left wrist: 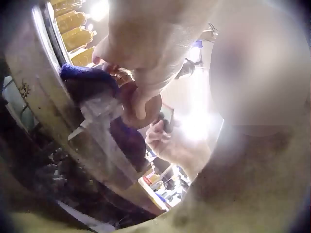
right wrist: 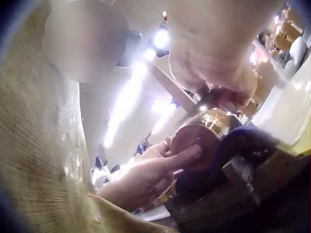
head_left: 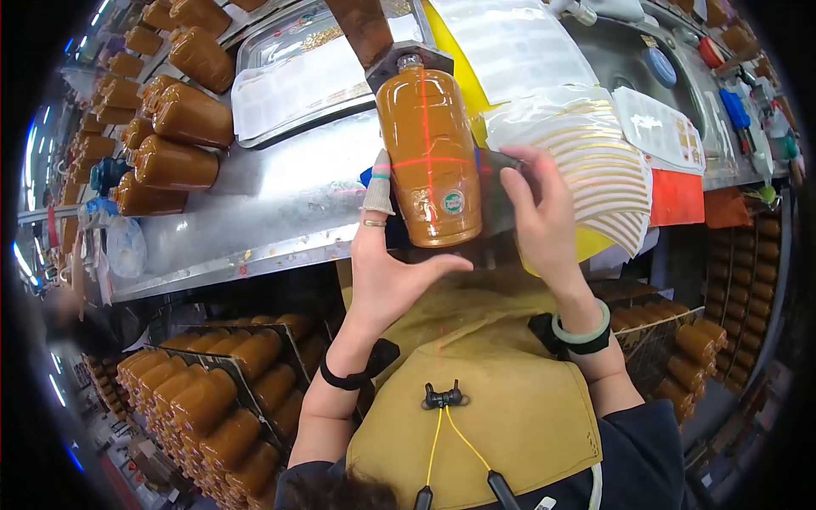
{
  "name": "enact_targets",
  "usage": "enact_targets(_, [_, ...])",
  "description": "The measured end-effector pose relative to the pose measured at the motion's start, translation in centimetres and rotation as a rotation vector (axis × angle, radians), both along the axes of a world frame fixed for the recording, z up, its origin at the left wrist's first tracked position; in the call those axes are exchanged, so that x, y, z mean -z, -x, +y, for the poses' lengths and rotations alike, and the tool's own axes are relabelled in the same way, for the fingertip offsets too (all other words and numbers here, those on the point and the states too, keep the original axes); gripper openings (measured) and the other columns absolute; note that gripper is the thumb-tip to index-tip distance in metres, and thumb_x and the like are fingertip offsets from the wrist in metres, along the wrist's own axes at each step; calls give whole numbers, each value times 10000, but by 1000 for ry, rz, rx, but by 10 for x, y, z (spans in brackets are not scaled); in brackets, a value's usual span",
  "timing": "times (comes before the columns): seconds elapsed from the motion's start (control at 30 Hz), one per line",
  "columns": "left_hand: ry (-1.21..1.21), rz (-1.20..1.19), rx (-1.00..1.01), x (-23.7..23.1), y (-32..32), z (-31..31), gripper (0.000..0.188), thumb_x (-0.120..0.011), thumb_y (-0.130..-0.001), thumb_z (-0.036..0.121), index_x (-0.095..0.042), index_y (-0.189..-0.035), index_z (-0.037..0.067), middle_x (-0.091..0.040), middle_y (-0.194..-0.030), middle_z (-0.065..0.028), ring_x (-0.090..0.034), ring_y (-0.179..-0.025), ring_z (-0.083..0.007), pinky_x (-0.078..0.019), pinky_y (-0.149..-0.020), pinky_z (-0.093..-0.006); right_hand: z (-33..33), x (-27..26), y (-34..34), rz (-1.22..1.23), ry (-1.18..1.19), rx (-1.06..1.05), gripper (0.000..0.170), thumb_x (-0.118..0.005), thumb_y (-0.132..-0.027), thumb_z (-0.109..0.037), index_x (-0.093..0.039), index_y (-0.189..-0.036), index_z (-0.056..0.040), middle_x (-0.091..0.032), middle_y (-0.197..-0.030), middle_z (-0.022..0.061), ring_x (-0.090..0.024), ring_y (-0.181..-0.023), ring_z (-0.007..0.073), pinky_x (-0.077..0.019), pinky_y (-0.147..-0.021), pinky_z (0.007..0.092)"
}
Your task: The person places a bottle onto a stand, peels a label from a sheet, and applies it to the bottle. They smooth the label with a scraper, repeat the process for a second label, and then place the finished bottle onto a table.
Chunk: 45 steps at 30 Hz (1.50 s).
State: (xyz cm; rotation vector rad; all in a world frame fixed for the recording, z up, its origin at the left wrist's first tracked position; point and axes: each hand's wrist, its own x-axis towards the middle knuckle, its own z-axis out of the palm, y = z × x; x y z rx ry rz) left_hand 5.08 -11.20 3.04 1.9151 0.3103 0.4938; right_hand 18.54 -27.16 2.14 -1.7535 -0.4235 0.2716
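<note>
A brown-filled bottle (head_left: 429,161) lies with its neck in a metal bracket (head_left: 410,61); red light lines cross it, and a round green label (head_left: 452,201) is near its base. My left hand (head_left: 382,263) grips its left side, fingers along it, the thumb at the base. In the right wrist view this thumb lies across the bottle's round base (right wrist: 194,141). Right of the bottle is my right hand (head_left: 548,217), thumb and index finger bent close together. The left wrist view shows a small flat piece (left wrist: 167,116) at its fingertips; its details are unclear.
Strips on white backing (head_left: 595,161) and a red sheet (head_left: 676,198) lie to the right. Behind are white sheets (head_left: 518,51) and a metal tray (head_left: 293,38). More filled bottles (head_left: 191,110) stand left, with stacked bottles (head_left: 204,391) below the bench.
</note>
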Motion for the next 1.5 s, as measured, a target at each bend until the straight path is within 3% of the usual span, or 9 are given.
enact_targets(0.17, [561, -53, 14, -5, -5, -6, 793, -645, -1012, 74, -179, -1644, -37, -339, -1650, -154, -361, -1503, -244, -295, -1232, -391, -4, -5, -3, 24, -124, -38, 260, -638, -1010, -51, -626, -1255, 35, -703, -1118, 96, -628, -1037, 129, -495, -918, 281])
enact_targets(0.5, [578, -42, 46, 0, 2, 0, 914, -700, -972, 58, -98, -1655, -33, -295, -1674, -189, -323, -1534, -262, -268, -1249, -406, -7, -21, 1, 78, -167, -52, 253, -614, -1025, -28, -615, -1271, 26, -658, -1144, 48, -596, -1033, 96, -478, -920, 251])
enact_targets(0.7, [-284, 74, -99, 8, 3, 0, 782, -856, -775, 60, -518, -1473, -41, -561, -1510, -201, -472, -1436, -414, -326, -1227, -495, -4, -24, 11, 82, -149, -167, 242, -623, -1019, -35, -629, -1255, 19, -675, -1087, 34, -601, -974, 87, -482, -875, 249])
enact_targets(0.83, [-410, -17, -117, -8, 2, -4, 880, -833, -797, 46, -397, -1557, -35, -587, -1469, -225, -650, -1235, -388, -395, -1183, -477, -10, -27, 7, 130, -173, -117, 248, -625, -1019, -36, -626, -1260, 21, -674, -1090, 36, -589, -958, 79, -474, -857, 240])
enact_targets(1.07, [-118, 59, -39, -3, -1, -4, 1030, -874, -793, 55, -272, -1625, -31, -484, -1553, -245, -602, -1321, -330, -484, -1103, -375, -16, -16, 3, 92, -93, -93, 240, -648, -999, -34, -642, -1234, 13, -691, -1054, 48, -598, -951, 82, -482, -843, 249])
enact_targets(1.13, [-93, 8, 5, -13, -3, -5, 1090, -884, -787, 65, -209, -1636, -45, -411, -1608, -256, -538, -1403, -337, -459, -1132, -371, -13, -11, 3, 48, -74, -119, 237, -660, -987, -36, -653, -1221, 3, -704, -1035, 73, -630, -944, 101, -499, -824, 272])
enact_targets(1.2, [525, -56, 10, -17, -10, -13, 1193, -921, -757, 105, -138, -1642, -56, -265, -1680, -282, -440, -1487, -355, -423, -1168, -396, -7, -13, 7, 48, -110, -118, 236, -671, -977, -43, -658, -1209, -2, -713, -1024, 92, -655, -922, 129, -509, -811, 287])
enact_targets(1.33, [93, 58, 72, -8, -4, -5, 1315, -970, -693, 155, -87, -1642, -64, -182, -1701, -295, -414, -1499, -368, -418, -1172, -410, 4, -33, 7, -90, -3, -158, 224, -700, -943, -64, -672, -1159, -10, -732, -989, 130, -708, -857, 213, -531, -787, 325])
enact_targets(1.5, [128, 137, 55, -12, -2, -5, 1309, -969, -678, 133, -110, -1655, -23, -175, -1704, -289, -469, -1461, -364, -475, -1120, -409, 18, -47, 6, -262, 21, -202, 221, -706, -908, -76, -682, -1123, -28, -721, -1012, 170, -719, -928, 361, -556, -798, 413])
